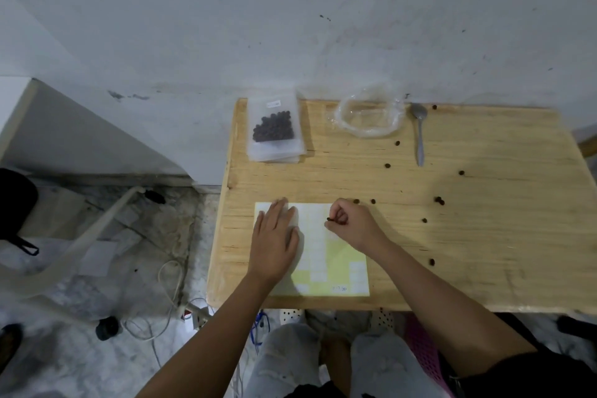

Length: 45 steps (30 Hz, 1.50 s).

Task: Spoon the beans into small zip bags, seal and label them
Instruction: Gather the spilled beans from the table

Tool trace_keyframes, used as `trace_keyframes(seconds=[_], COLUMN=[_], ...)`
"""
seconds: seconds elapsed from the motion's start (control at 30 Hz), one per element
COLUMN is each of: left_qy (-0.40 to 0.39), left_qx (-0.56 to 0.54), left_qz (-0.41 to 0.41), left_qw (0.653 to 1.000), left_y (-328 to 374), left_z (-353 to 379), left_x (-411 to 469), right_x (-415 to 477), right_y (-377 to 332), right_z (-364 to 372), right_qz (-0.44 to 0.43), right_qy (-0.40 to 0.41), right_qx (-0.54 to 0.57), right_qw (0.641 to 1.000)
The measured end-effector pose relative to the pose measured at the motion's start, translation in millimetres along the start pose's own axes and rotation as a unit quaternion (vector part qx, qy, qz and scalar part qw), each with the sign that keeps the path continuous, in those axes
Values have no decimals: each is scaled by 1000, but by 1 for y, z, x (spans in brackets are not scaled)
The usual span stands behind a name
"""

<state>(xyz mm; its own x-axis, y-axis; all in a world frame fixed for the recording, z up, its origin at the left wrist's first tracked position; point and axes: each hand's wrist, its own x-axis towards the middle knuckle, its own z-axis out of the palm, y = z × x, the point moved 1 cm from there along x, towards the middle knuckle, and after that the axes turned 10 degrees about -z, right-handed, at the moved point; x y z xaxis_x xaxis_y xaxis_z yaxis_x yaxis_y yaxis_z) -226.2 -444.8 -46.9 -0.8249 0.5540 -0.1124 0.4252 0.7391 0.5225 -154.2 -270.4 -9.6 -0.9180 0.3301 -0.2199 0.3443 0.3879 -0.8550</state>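
Note:
A yellow-backed label sheet (336, 260) with white stickers lies at the table's near edge. My left hand (274, 237) rests flat on its left part, fingers spread. My right hand (350, 223) is curled over the sheet's top right, pinching small dark beans between the fingertips. At the back left lies a stack of zip bags (274, 129); the top one holds dark beans and carries a small white label. A metal spoon (419, 132) lies at the back, bowl toward the wall. Several loose beans (439, 200) are scattered over the right half.
A crumpled clear plastic bag (368, 118) sits by the wall between the zip bags and the spoon. The wooden table (484, 252) meets a white wall. Left of it, on the floor, are cables, a power strip (198, 313) and a pale chair leg.

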Motion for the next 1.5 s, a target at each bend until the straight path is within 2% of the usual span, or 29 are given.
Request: trace_keyframes(seconds=[0.1, 0.27, 0.37, 0.53, 0.77, 0.93, 1.3, 1.5], left_qy=[-13, -28, -21, -23, -21, -32, -33, -15], left_qx=[-4, -4, 2, 16, 31, 59, 71, 78], left_qz=[15, 45, 45, 51, 53, 52, 42, 36], left_qw=[1000, 999, 999, 998, 998, 996, 996, 996], left_y=[14, 35, 39, 39, 37, 35, 36, 40], left_z=[8, 22, 26, 24, 28, 29, 30, 32], left_x=[5, 6, 5, 4, 1, -5, -12, -12], right_x=[-17, -46, -58, -62, -60, -55, -42, -42], right_y=[7, 19, 23, 28, 25, 27, 34, 25], right_z=[-26, -56, -58, -53, -45, -37, -28, -26], right_qz=[46, 101, 105, 95, 111, 68, 29, 16], right_qy=[66, 141, 162, 151, 98, 51, 9, -76], right_qx=[99, 271, 307, 339, 309, 89, -23, -132], right_qw=[992, 947, 932, 924, 939, 992, 999, 988])
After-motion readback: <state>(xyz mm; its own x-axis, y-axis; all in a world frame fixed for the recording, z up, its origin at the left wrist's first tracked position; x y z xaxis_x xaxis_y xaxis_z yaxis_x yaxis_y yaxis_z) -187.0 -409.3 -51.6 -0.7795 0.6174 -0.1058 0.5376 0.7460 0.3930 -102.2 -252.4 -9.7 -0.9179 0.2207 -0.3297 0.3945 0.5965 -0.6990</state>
